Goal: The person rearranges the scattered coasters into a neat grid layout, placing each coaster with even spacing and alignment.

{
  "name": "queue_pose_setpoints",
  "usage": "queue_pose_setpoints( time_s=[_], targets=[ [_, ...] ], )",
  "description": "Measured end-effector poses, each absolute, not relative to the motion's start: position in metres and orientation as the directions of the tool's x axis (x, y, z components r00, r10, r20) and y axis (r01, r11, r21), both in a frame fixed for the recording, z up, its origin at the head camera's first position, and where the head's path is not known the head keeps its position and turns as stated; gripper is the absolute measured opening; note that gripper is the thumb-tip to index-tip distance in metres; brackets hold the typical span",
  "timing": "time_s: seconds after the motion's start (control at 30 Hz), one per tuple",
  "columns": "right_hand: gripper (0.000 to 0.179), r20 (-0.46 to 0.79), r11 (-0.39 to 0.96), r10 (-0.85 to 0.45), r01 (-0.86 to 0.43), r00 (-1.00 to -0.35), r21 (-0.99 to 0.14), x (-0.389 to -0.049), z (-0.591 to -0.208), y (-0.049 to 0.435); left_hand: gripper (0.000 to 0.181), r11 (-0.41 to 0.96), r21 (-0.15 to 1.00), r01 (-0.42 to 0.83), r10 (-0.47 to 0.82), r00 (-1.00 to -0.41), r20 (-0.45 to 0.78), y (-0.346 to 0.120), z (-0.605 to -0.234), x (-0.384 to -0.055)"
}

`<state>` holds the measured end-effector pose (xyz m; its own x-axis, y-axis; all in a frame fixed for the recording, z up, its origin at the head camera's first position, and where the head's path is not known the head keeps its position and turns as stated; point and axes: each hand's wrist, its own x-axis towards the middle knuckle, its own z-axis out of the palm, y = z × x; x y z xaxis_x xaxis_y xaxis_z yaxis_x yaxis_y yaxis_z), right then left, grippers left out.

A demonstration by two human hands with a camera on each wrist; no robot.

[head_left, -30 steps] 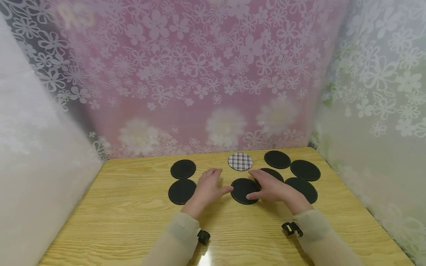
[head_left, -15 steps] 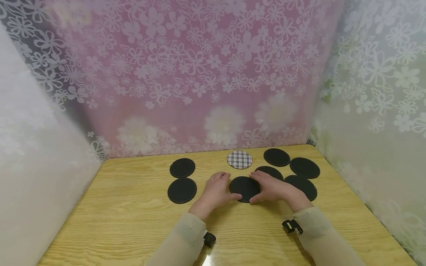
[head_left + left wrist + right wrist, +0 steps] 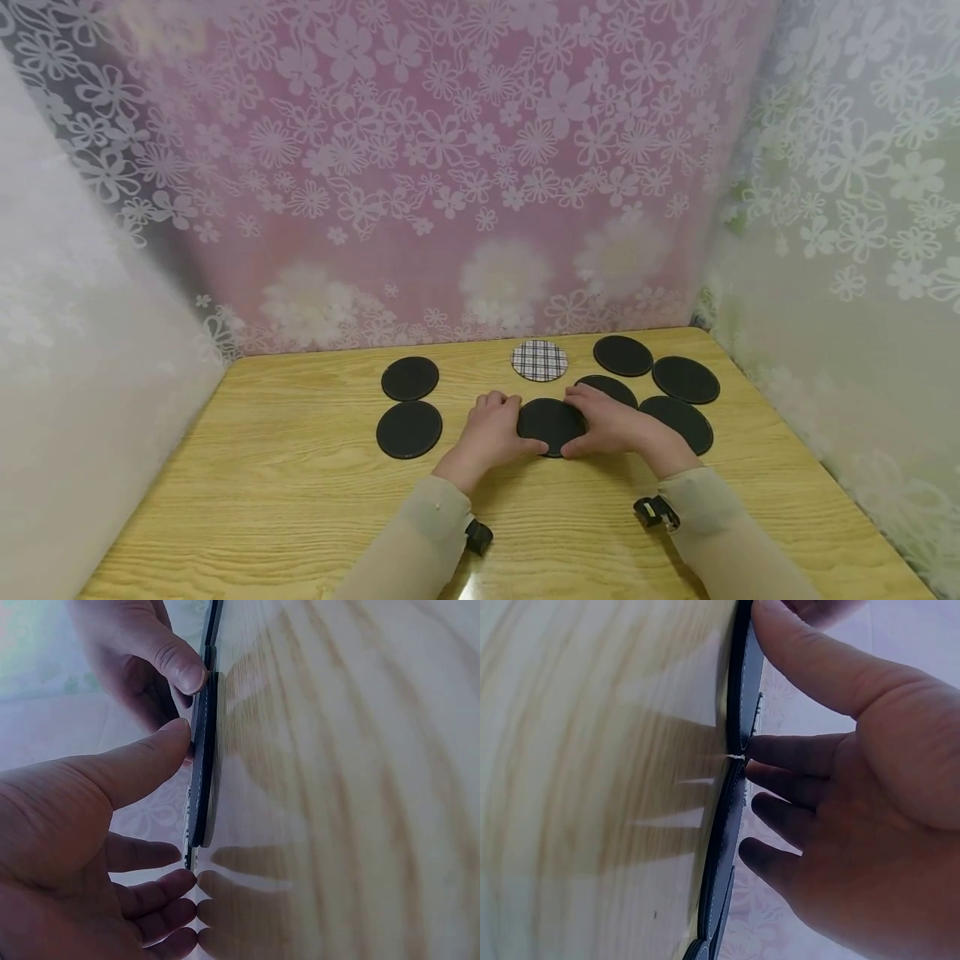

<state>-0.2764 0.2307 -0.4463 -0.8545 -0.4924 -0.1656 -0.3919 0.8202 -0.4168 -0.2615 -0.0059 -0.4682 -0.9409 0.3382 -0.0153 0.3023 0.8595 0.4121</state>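
Note:
A round black coaster (image 3: 551, 423) lies on the wooden table between my two hands. My left hand (image 3: 489, 429) spreads along its left side, thumb at the near edge; in the left wrist view several fingertips (image 3: 177, 889) meet the tabletop beyond the coaster's rim. My right hand (image 3: 609, 423) frames the opposite side, its thumb also at the near edge. Seen from the right wrist, the index fingertip (image 3: 759, 748) reaches the rim where two black coasters meet, while the other fingers stay loosely extended. A second black coaster (image 3: 609, 388) is partly hidden behind the right hand.
Three more black coasters, one of them the nearer right coaster (image 3: 678, 423), lie to the right. Two others, including the lower left coaster (image 3: 408, 429), sit at left. A plaid coaster (image 3: 539, 361) lies at the back, before a pink floral curtain (image 3: 450, 183).
My left hand has moved right, up to the middle coaster's left side. My right thumb has shifted off the coaster's surface to its near edge. The coasters keep their places.

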Motion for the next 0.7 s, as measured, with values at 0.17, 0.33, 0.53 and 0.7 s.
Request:
queue_pose_setpoints(
  time_s=[0.17, 0.33, 0.53, 0.7],
  targets=[
    [0.091, -0.155, 0.833, -0.48, -0.394, -0.863, -0.388, -0.2767, -0.4451, 0.2297, 0.087, 0.867, 0.396, 0.303, 0.336, -0.942, -0.015, -0.0051, -0.4675, -0.2614],
    [0.09, -0.155, 0.834, -0.482, -0.398, -0.862, -0.383, -0.2758, -0.4415, 0.2287, 0.085, 0.873, 0.379, 0.306, 0.334, -0.942, -0.009, -0.0047, -0.4672, -0.2612],
    [0.089, -0.16, 0.838, -0.475, -0.389, -0.865, -0.383, -0.2748, -0.4399, 0.2293, 0.083, 0.877, 0.363, 0.317, 0.342, -0.94, -0.006, -0.0049, -0.4662, -0.2596],
    [0.086, -0.16, 0.844, -0.465, -0.381, -0.871, -0.378, -0.2738, -0.4385, 0.229, 0.08, 0.873, 0.365, 0.324, 0.35, -0.937, -0.003, -0.006, -0.4661, -0.2587]
  ],
)
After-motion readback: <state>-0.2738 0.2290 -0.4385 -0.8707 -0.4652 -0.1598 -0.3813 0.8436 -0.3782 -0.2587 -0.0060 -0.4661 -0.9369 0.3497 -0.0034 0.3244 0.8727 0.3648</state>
